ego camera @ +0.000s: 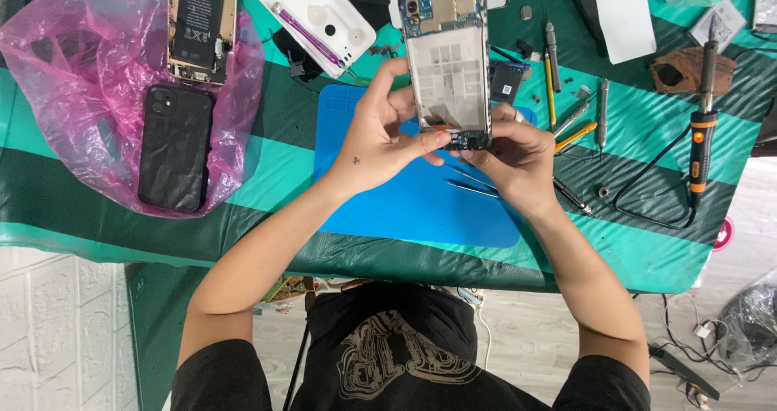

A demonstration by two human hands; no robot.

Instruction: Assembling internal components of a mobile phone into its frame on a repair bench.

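I hold an opened phone (447, 59) up over the blue mat (388, 201), my left hand (379, 140) pinching its lower left edge and my right hand (518, 156) closed around its bottom right corner. A black phone (174, 146) lies on a pink bag (73, 71) well to the left.

Opened phone (447, 55) top beyond frame edge

Opened phone (447, 55) above mat (405, 209); cased phone (175, 147) on bag (73, 95) left; soldering iron (701, 120) right.
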